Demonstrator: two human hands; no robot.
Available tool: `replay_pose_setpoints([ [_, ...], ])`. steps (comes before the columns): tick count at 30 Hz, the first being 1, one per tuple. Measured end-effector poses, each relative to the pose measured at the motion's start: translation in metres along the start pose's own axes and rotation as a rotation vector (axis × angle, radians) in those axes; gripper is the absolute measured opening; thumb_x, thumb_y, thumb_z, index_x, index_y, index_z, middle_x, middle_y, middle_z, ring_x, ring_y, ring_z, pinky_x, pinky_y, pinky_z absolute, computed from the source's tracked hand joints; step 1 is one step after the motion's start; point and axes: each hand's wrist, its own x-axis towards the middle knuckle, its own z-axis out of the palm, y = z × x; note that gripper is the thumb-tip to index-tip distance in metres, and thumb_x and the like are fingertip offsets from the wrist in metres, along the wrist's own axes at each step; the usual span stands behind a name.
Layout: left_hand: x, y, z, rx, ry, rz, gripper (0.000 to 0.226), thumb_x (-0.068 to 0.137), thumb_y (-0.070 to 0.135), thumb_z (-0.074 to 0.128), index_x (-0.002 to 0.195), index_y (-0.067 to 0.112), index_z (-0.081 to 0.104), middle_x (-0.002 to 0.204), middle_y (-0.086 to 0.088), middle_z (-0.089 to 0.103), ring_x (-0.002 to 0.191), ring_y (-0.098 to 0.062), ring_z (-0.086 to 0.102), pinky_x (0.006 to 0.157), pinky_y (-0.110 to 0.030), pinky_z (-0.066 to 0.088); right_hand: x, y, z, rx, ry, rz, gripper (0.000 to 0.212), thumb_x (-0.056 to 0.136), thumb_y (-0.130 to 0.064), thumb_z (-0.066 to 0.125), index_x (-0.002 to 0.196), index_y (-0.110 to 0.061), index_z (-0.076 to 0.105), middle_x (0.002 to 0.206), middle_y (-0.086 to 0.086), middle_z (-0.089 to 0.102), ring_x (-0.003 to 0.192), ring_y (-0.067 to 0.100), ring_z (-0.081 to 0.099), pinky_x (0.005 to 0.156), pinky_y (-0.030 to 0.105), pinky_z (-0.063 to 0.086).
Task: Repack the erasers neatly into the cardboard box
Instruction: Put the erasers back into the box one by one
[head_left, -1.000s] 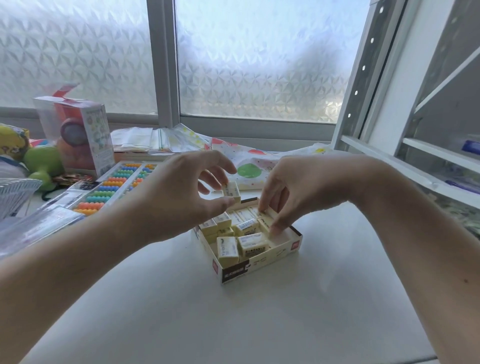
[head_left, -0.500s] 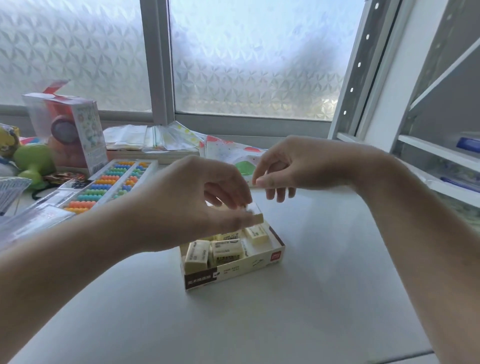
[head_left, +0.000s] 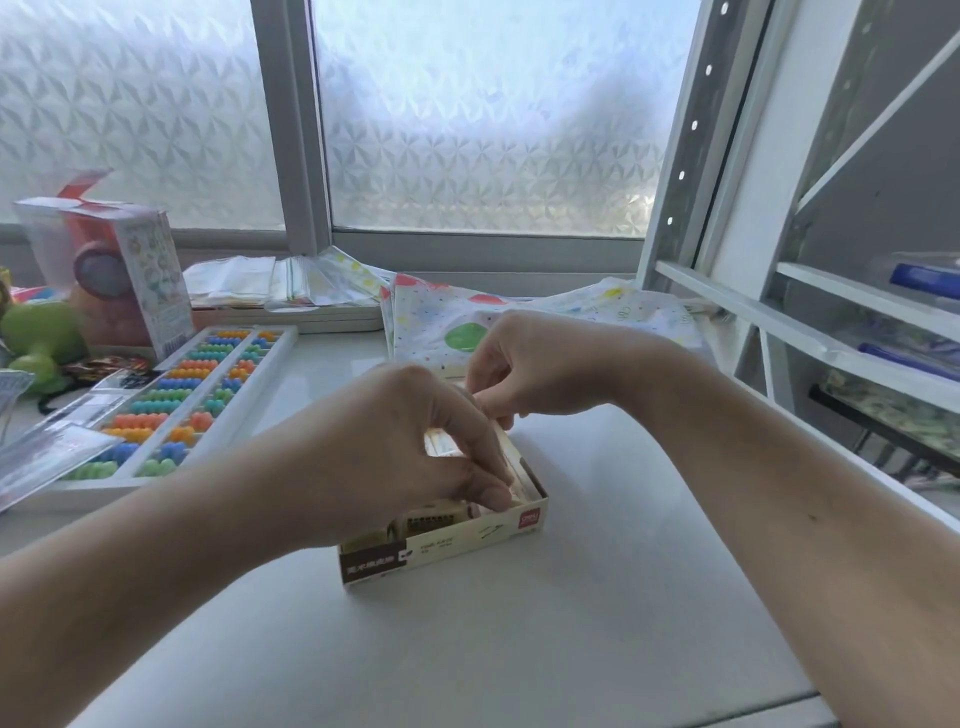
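Box (head_left: 441, 545): near middle of the table (head_left: 467, 649), erasers (head_left: 428, 519) inside, under my fingers.
My left hand (head_left: 395, 457): reaching into the box, fingertips curled down on the erasers; what it grips I cannot tell.
My right hand (head_left: 540, 364): fingers pinched together at the box's far edge; contents hidden.
Abacus (head_left: 176, 405): far left.

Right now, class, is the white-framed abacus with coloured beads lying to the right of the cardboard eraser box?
No, the white-framed abacus with coloured beads lies to the left of the cardboard eraser box, beyond the left hand.
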Motion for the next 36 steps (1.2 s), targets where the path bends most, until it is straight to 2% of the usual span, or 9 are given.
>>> replay_pose_setpoints([
  [2, -0.001, 0.001, 0.0, 0.031, -0.027, 0.007, 0.011, 0.077, 0.02, 0.086, 0.077, 0.031, 0.084, 0.093, 0.018, 0.078, 0.095, 0.003, 0.07, 0.093, -0.036, 0.056, -0.001, 0.0, 0.0, 0.004, -0.002, 0.002, 0.027, 0.09, -0.027, 0.071, 0.064, -0.03, 0.072, 0.062, -0.009, 0.071, 0.059, 0.0, 0.063, 0.064, 0.024, 0.054],
  [5, -0.002, 0.003, 0.001, 0.129, -0.011, 0.026, 0.008, 0.079, 0.026, 0.084, 0.077, 0.033, 0.084, 0.095, 0.023, 0.075, 0.096, 0.009, 0.066, 0.093, -0.025, 0.051, -0.001, 0.0, 0.0, 0.007, 0.003, 0.004, 0.029, 0.091, -0.026, 0.071, 0.063, -0.03, 0.071, 0.059, -0.011, 0.069, 0.056, -0.003, 0.062, 0.061, 0.018, 0.05],
  [9, 0.0, 0.006, 0.006, 0.194, 0.055, 0.017, 0.003, 0.077, 0.031, 0.08, 0.075, 0.034, 0.081, 0.097, 0.023, 0.072, 0.094, 0.004, 0.067, 0.091, -0.029, 0.053, -0.001, -0.002, 0.0, 0.016, 0.006, 0.014, 0.033, 0.089, -0.021, 0.071, 0.056, -0.027, 0.069, 0.054, -0.012, 0.066, 0.052, -0.004, 0.06, 0.057, 0.016, 0.045],
  [12, -0.001, 0.006, 0.005, 0.267, 0.09, 0.014, 0.008, 0.075, 0.042, 0.079, 0.077, 0.034, 0.078, 0.1, 0.03, 0.066, 0.095, 0.01, 0.06, 0.082, -0.007, 0.044, -0.002, -0.003, 0.0, 0.03, -0.015, 0.017, 0.025, 0.088, -0.025, 0.073, 0.063, -0.023, 0.075, 0.057, -0.01, 0.068, 0.057, -0.001, 0.062, 0.061, 0.021, 0.051],
  [14, -0.004, 0.005, 0.003, 0.326, 0.092, -0.007, 0.017, 0.075, 0.05, 0.077, 0.075, 0.033, 0.077, 0.101, 0.03, 0.064, 0.096, 0.012, 0.057, 0.078, -0.001, 0.036, -0.002, -0.003, -0.001, 0.039, -0.022, 0.011, 0.025, 0.089, -0.025, 0.073, 0.064, -0.026, 0.074, 0.06, -0.009, 0.071, 0.06, 0.001, 0.065, 0.067, 0.025, 0.057],
  [21, -0.003, 0.001, 0.005, 0.311, 0.01, 0.03, 0.022, 0.084, 0.05, 0.069, 0.071, 0.034, 0.078, 0.109, 0.028, 0.063, 0.104, 0.006, 0.058, 0.092, -0.015, 0.037, -0.002, -0.002, -0.001, 0.026, -0.026, 0.011, 0.026, 0.088, -0.026, 0.074, 0.062, -0.024, 0.073, 0.057, -0.011, 0.069, 0.055, -0.003, 0.062, 0.062, 0.021, 0.051],
  [25, -0.003, 0.004, -0.003, 0.271, -0.017, 0.031, 0.02, 0.087, 0.05, 0.066, 0.077, 0.038, 0.079, 0.11, 0.029, 0.06, 0.104, 0.008, 0.057, 0.089, -0.015, 0.041, -0.001, 0.0, -0.001, 0.034, -0.03, 0.004, 0.023, 0.089, -0.026, 0.074, 0.066, -0.022, 0.075, 0.06, -0.01, 0.07, 0.059, 0.0, 0.064, 0.064, 0.023, 0.053],
  [30, -0.003, -0.002, -0.04, 0.245, 0.144, 0.01, 0.016, 0.083, 0.046, 0.067, 0.088, 0.034, 0.076, 0.095, 0.019, 0.069, 0.091, 0.007, 0.063, 0.07, -0.007, 0.047, -0.002, -0.001, -0.003, 0.015, -0.05, 0.012, 0.018, 0.095, -0.032, 0.071, 0.084, -0.021, 0.081, 0.076, -0.003, 0.079, 0.069, 0.008, 0.071, 0.072, 0.03, 0.059],
  [36, -0.007, -0.015, -0.038, 0.395, -0.069, -0.14, 0.032, 0.074, 0.068, 0.07, 0.088, 0.04, 0.075, 0.109, 0.023, 0.058, 0.105, 0.009, 0.053, 0.095, -0.026, 0.043, -0.009, -0.004, -0.011, -0.015, 0.057, 0.019, 0.016, 0.096, -0.033, 0.068, 0.1, -0.024, 0.081, 0.085, -0.006, 0.079, 0.077, 0.003, 0.072, 0.073, 0.024, 0.056],
])
